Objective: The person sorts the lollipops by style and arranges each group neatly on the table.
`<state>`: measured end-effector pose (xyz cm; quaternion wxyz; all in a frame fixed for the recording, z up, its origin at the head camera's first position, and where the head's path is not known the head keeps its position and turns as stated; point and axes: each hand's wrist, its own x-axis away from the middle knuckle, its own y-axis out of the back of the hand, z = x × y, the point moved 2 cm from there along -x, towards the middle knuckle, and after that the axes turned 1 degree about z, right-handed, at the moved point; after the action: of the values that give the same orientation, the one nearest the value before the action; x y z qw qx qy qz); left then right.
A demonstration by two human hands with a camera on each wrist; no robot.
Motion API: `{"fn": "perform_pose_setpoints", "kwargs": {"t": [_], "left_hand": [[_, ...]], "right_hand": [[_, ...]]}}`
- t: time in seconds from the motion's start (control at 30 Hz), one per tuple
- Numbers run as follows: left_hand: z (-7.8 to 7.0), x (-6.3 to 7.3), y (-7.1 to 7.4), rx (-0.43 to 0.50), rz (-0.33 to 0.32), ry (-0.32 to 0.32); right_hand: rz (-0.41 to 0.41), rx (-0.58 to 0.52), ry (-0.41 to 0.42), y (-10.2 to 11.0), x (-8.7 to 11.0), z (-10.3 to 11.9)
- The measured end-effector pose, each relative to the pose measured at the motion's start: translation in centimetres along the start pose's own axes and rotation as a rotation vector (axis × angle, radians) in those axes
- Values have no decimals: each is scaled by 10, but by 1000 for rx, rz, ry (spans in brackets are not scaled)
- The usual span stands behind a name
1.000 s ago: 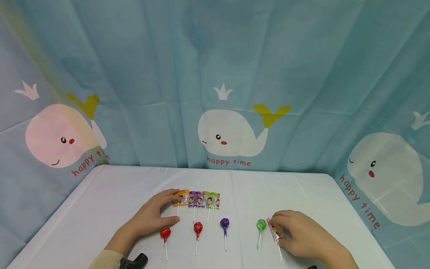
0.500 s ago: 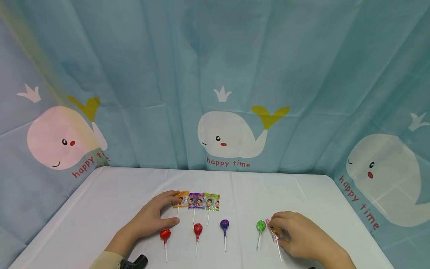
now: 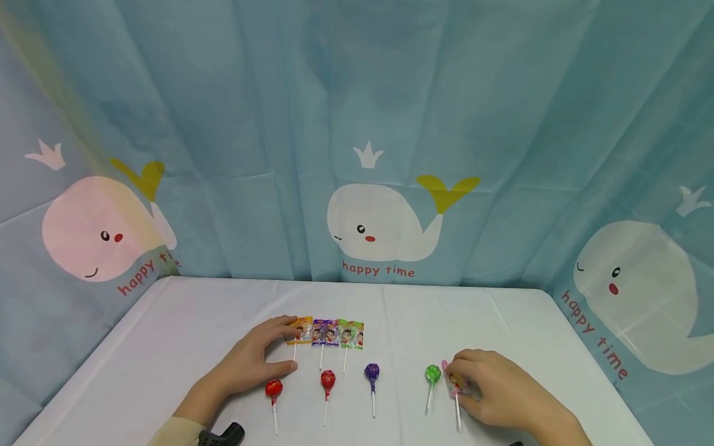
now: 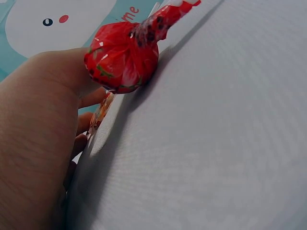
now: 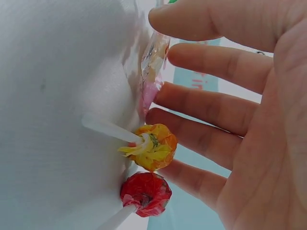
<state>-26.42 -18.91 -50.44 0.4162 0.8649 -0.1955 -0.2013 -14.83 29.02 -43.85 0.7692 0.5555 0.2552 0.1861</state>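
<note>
My left hand [image 3: 259,356] lies at the left of the table, its fingertips over the orange wrapper of a flat lollipop [image 3: 303,331] and its thumb spread away. A round red lollipop [image 4: 122,57] lies just below that thumb. On the right, my right hand [image 3: 496,387] holds a flat lollipop in a pink, clear-edged wrapper [image 3: 454,385] between thumb and fingertips. Part of that wrapper is hidden under the fingers. In the right wrist view, a round yellow lollipop [image 5: 156,148] and a round red one [image 5: 146,194] lie by the lower fingers. A green lollipop [image 3: 432,375] lies left of this hand.
Flat lollipops in purple [image 3: 325,332] and green wrappers [image 3: 351,334] continue the row beside the orange one. In front lie another red lollipop [image 3: 328,379] and a purple one [image 3: 372,371]. A whale-printed curtain [image 3: 379,124] hangs behind the white table [image 3: 446,316].
The pink-wrapped lollipop has turned under my right hand: its stick, slanted before, now points nearly straight toward me. My left hand stays in place.
</note>
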Motion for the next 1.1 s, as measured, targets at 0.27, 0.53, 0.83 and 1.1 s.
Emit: {"fn": "perform_pose_setpoints", "kwargs": {"t": [0.27,0.53,0.83,1.1], "left_hand": [[-3,1,1,9,0,-1],[-3,-1,1,-4,-20,-25],[-2,0,1,-6,-17,-19],[-1,-1,-1,1,-17,-22]], "right_hand": [[49,3,-55,3,-1,-1],[20,26,-54,10,1,-1],[-31,33,-22,11,-1,0],[-41,27,-22,10,0,1]]}}
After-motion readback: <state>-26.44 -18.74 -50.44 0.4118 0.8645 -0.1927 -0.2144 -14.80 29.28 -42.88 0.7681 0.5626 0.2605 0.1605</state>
